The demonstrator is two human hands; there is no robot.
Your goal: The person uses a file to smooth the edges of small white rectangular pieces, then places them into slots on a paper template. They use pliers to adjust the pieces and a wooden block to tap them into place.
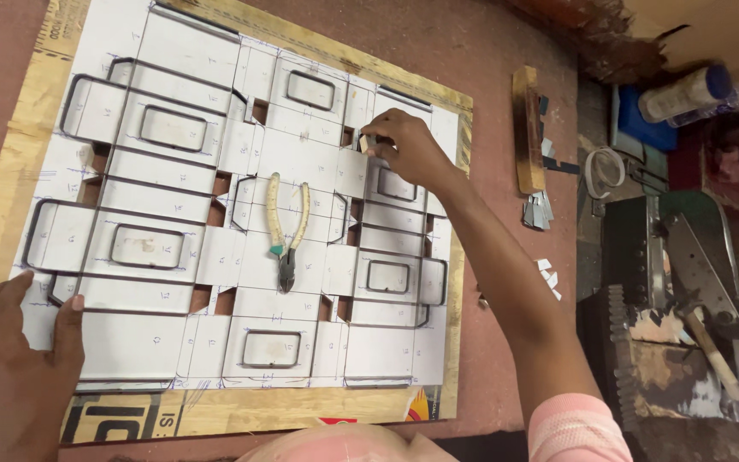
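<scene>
Pink cloth (pixel 348 445) fills the bottom edge closest to the camera, and a pink ribbed sleeve cuff (pixel 576 430) ends the person's right arm beside it. Just above lies a flat wooden board (pixel 10 184) with a pale yellowish rim, resting on a reddish-brown table (pixel 506 51). White paper pieces (pixel 160 342) cover most of the board, cut into rectangles and tabs, with thin grey metal strips (pixel 74 81) standing on edge along their outlines and bending round the corners. Seven small rounded-rectangle loops of that strip sit inside the layout.

One pair of pliers (pixel 287 231) lies loose in the middle of the board, its two cream handles spread apart and pointing away, the dark jaws pointing toward the camera.

The left hand (pixel 10 368) rests flat at the board's near left corner, fingers stretched out and slightly apart, pressing on the paper and holding nothing. The right arm reaches diagonally across the board; the right hand (pixel 408 145) is curled near the far right corner, thumb and fingertips pinched together on a small pale piece (pixel 364 142) at a gap between strips.

Off the board to the right stands one narrow wooden block (pixel 527 128), with a small heap of short grey metal offcuts (pixel 538 210) just beside it.
</scene>
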